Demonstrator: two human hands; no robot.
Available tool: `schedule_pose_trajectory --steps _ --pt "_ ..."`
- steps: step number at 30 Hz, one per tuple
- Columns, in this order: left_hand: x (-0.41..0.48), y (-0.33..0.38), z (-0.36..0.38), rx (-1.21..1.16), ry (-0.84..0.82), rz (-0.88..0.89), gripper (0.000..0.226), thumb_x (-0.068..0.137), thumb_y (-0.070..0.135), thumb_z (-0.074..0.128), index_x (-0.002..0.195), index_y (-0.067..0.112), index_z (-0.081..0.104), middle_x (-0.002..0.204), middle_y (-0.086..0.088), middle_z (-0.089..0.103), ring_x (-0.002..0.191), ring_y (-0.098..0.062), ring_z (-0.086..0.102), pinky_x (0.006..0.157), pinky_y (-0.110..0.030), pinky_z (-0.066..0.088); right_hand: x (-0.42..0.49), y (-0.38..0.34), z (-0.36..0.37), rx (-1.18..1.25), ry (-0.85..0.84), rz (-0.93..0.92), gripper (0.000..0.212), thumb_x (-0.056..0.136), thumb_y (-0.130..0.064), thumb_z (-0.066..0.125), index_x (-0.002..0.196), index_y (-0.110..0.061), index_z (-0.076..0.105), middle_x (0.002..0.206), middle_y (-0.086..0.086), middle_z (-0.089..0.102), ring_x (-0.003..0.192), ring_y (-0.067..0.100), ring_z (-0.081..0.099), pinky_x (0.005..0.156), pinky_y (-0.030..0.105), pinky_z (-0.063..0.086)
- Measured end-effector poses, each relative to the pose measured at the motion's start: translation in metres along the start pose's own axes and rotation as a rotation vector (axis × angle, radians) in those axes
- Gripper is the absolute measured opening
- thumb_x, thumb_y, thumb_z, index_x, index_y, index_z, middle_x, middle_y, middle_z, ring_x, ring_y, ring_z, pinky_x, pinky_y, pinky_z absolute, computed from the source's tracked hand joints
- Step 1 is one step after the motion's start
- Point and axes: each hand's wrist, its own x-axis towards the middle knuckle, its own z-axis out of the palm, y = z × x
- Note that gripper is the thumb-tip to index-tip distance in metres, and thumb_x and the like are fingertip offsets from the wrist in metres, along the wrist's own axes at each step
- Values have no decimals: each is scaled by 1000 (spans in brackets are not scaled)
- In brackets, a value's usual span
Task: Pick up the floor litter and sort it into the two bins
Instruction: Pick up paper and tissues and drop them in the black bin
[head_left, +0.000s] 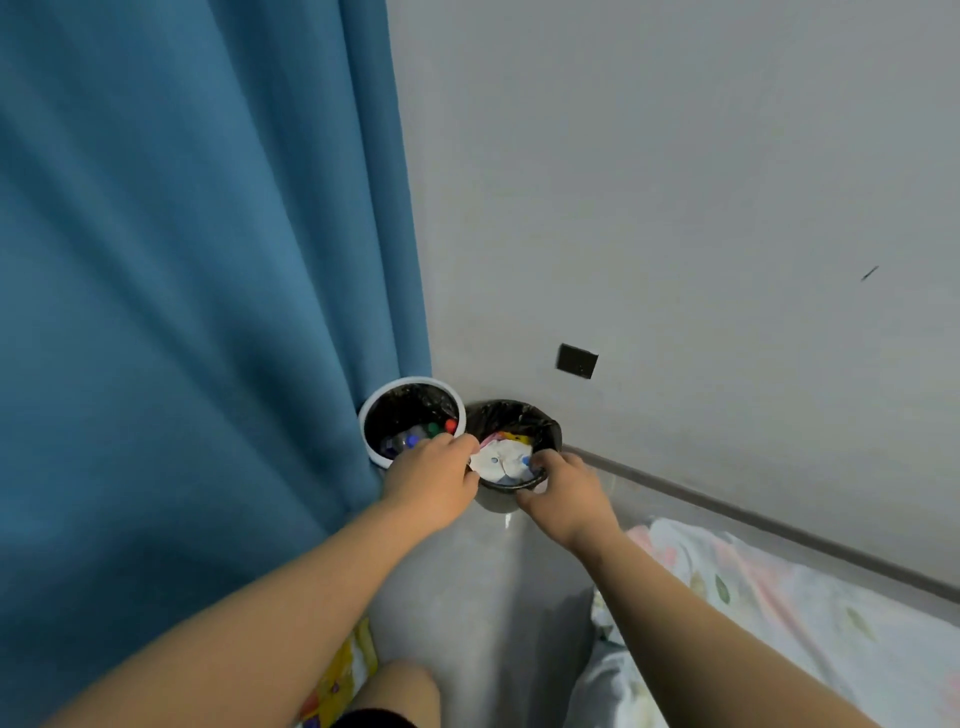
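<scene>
- Blue curtain (182, 260) fills the far left.
- 1 piece of litter is on the floor at the curtain's foot by your knee: a yellow wrapper (340, 675), touched by neither hand.
- White bin (370, 410), black liner, stands against the curtain. Bottles (410, 441) with blue, green and red caps lie inside.
- Your left hand (431, 483) is over the gap between the 2 bins, fingers curled tight. The fingertips meet the left edge of the white paper (496, 462); can't tell if they pinch it.
- Black bin (550, 431) touches the white bin on its right side. The paper lies on top of its load.
- Your right hand (566, 491) grips the black bin's near rim, fingers curled over the edge, thumb on the outer wall.
- Floral bedding (779, 623) lies at lower right.
</scene>
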Motion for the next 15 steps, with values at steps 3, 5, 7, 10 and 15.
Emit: schedule_pose_trajectory --steps 3,5,7,10,15 --pt "-19 -5 7 -17 -12 -24 35 94 28 45 129 22 48 130 -3 53 117 -26 51 91 -39 47 -14 -5 16 -16 -41 -12 51 86 -30 56 134 -19 45 143 4 40 130 29 36 105 38 37" --pt "-31 -12 13 -30 -29 -39 36 94 27 45 129 22 47 130 -3 52 118 -26 50 91 -38 47 -22 -8 29 -32 -72 -22 51 86 -31 56 135 -20 44 143 4 39 130 29 36 105 39 37" --pt "-44 -23 20 -36 -45 -65 35 93 28 45 128 21 48 130 -3 52 119 -26 50 93 -38 46 -31 -12 43 -46 -103 -30 52 87 -32 55 136 -21 42 144 3 38 130 29 36 105 39 36" --pt "-67 -41 30 -29 -62 -122 34 93 28 44 126 20 48 129 -3 52 119 -27 49 93 -39 46 -45 -19 66 -66 -145 -40 50 88 -32 55 136 -22 42 145 2 36 132 28 33 105 38 35" --pt "-122 -86 48 -65 -79 -201 34 94 27 43 127 19 47 128 -4 51 116 -26 50 91 -36 46 -77 -40 118 -108 -230 -65 48 89 -33 54 135 -23 42 146 2 35 132 28 33 106 38 34"
